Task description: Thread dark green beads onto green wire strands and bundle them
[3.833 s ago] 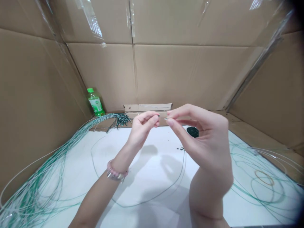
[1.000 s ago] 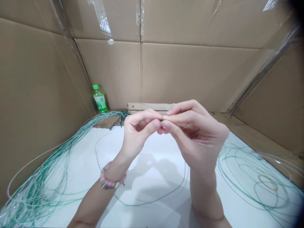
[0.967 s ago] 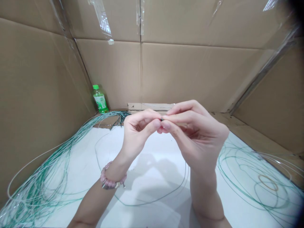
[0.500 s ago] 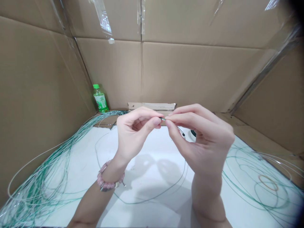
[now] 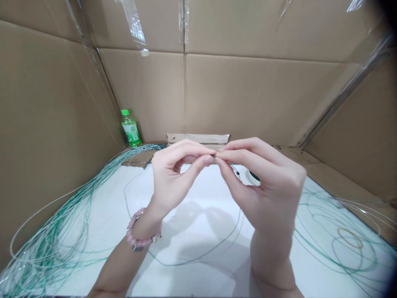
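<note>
My left hand [image 5: 175,178] and my right hand [image 5: 263,182] meet fingertip to fingertip above the white table. The left thumb and forefinger pinch a small dark piece [image 5: 213,156], of which only a speck shows. My right thumb and fingers pinch close beside it on what looks like a thin green wire, now mostly hidden by the fingertips. Below the hands, a thin green wire [image 5: 192,263] hangs or lies in a wide loop. Behind my right fingers a small black part [image 5: 237,173] shows on a strand.
A large bundle of green and white wires [image 5: 58,231] spreads along the left. Looser wire coils [image 5: 331,248] and a tan ring [image 5: 350,239] lie at the right. A green bottle [image 5: 130,129] stands in the back left corner. Cardboard walls [image 5: 248,95] enclose the white table [image 5: 118,198].
My fingertips have drawn closer together, and the gap that showed the green wire and dark piece has nearly closed. The black part behind has shifted slightly.
</note>
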The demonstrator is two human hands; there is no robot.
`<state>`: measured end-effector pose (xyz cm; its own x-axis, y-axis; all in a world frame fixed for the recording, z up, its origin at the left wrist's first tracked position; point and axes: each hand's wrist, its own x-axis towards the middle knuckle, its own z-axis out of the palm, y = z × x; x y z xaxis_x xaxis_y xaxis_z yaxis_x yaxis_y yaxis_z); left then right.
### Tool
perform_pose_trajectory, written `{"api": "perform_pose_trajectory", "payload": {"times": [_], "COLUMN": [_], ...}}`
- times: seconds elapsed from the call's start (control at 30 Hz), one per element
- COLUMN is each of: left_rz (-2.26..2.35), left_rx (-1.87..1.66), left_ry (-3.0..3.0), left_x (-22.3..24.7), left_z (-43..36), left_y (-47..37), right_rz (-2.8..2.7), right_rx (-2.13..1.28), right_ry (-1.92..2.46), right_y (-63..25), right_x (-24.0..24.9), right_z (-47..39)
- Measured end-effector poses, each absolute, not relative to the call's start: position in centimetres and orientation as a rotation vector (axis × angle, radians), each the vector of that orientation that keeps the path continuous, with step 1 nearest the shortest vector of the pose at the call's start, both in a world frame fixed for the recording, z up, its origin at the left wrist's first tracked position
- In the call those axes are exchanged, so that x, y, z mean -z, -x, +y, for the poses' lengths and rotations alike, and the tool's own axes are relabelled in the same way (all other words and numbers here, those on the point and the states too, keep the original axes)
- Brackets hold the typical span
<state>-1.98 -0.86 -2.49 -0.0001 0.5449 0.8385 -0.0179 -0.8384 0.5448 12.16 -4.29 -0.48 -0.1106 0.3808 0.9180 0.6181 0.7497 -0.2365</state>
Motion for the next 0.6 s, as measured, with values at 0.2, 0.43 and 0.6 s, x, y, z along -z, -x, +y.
{"api": "perform_pose_trajectory", "payload": {"times": [0.2,0.43,0.6], "left_rz": [0.568,0.576,0.579], "left_rx": [-1.884,-1.808,-1.818], "left_ry": [-1.898,-1.871,-1.941], "left_x": [2.4,2.3,2.3], "left_z": [-0.7,-0.6,-0.8], "left_y": [2.5,2.5,2.5], "right_rz": [-1.726,-1.661,-1.651], "right_rx": [0.167,-0.019,-0.119], "right_ry": [0.734,0.632,0.633], "right_y": [-12.3,-12.4,-12.0], "right_x": [0.5,0.7,0.7], "right_z": [-3.8,-3.1,-3.3]}}
